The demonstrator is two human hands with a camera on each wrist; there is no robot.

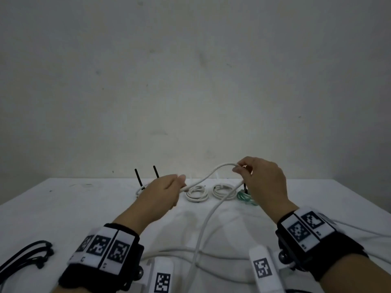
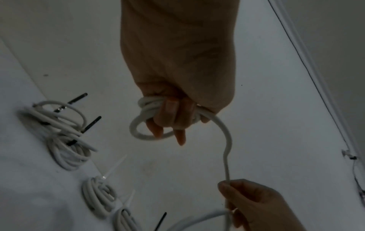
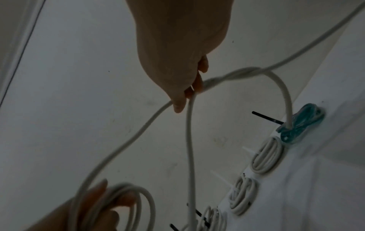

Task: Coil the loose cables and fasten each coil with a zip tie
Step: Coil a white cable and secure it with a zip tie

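We hold one white cable [image 1: 208,176] above the white counter [image 1: 63,208], raised between both hands. Our left hand [image 1: 163,191] is clenched around a small coil [image 2: 146,118] of this cable, with several turns gathered under the curled fingers [image 2: 169,115]. From that coil the cable arches up and across to our right hand [image 1: 262,180], which pinches it between thumb and fingertips at the top of the arch. Past the right hand the cable drops to the counter and runs loose toward us, crossing other slack white lengths near our wrists.

Along the far edge of the counter lies a row of finished bundles. At the left, partly hidden behind our left hand, a white bundle [image 2: 59,132] carries black zip ties [image 1: 137,177] whose tails stand upright. Two white coils [image 1: 196,193] [image 1: 224,191] lie side by side in the middle, each bound with a pale zip tie [image 2: 113,168]. At the right end lies a teal coil [image 1: 245,197] with a black zip tie [image 3: 266,119], just below our right hand. A few black zip ties [image 1: 31,254] lie at the near left edge of the counter. A plain grey wall [image 1: 190,70] stands behind.
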